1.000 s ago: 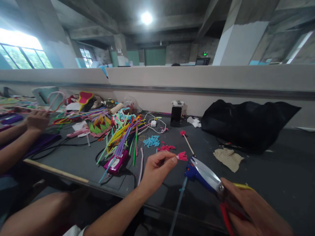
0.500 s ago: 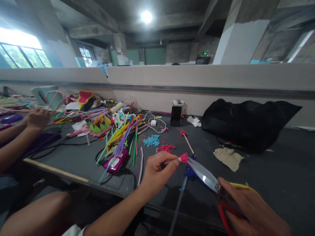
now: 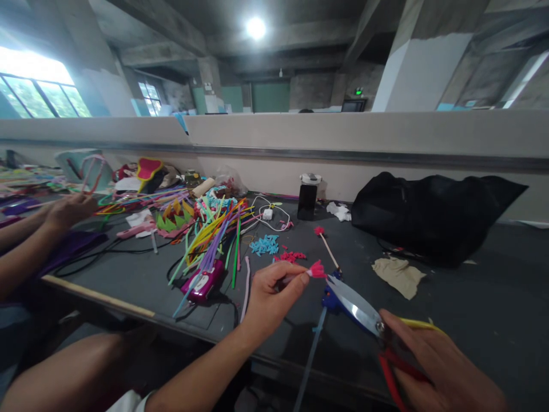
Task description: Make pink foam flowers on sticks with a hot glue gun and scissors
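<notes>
My left hand [image 3: 277, 289] pinches a small pink tuft [image 3: 316, 270] like a flower head, its bristly end pointing right. My right hand [image 3: 437, 355] grips scissors [image 3: 355, 303] with red and yellow handles. The blade tips lie close to the tuft's right side, with a small gap between. Below the blades is a blue glue gun [image 3: 332, 297], partly hidden, with a clear glue stick [image 3: 313, 355] sticking out toward me. Behind, a thin stick with a pink tuft [image 3: 319, 230] on its end leans up from the glue gun. Red pieces [image 3: 289, 257] and blue pieces [image 3: 265, 245] lie in small piles.
Colourful pipe cleaners [image 3: 210, 240] rest over a purple device [image 3: 203, 283] on the left. A phone [image 3: 306, 201] stands upright at the back. To the right are a black bag [image 3: 429, 212] and a beige cloth scrap [image 3: 398, 274]. A co-worker's hands [image 3: 71, 212] are at far left.
My left hand has drawn the pink tuft slightly left and up, away from the scissor tips. The scissors hardly move. The co-worker's hands have shifted right.
</notes>
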Motion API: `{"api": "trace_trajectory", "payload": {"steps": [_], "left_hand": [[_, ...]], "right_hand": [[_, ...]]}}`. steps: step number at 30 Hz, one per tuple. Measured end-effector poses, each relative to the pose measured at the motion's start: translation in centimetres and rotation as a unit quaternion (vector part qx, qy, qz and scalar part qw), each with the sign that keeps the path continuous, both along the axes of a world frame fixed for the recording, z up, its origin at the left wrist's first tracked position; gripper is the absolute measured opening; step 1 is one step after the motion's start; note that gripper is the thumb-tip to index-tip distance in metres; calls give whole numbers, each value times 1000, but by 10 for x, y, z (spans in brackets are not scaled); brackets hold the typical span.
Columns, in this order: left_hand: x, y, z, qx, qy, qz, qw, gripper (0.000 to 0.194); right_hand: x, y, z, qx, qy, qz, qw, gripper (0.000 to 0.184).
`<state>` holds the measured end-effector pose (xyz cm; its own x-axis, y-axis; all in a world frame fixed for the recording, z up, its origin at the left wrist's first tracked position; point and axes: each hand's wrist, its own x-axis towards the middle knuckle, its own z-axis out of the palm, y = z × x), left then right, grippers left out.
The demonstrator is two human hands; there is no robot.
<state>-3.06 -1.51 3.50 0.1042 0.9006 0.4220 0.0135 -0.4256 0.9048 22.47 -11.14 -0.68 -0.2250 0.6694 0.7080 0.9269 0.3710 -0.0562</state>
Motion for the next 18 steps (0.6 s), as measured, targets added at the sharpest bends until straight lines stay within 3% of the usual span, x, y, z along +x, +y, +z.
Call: {"api": "trace_trajectory", "payload": {"steps": [6, 18], "left_hand": [[-2, 0, -2, 24, 27, 17, 999, 12], [-2, 0, -2, 59, 34, 5, 998, 8]], "right_hand": [[5, 0, -3, 2, -82, 14, 997, 53], [0, 0, 2, -32, -42, 4, 999, 40]]}}
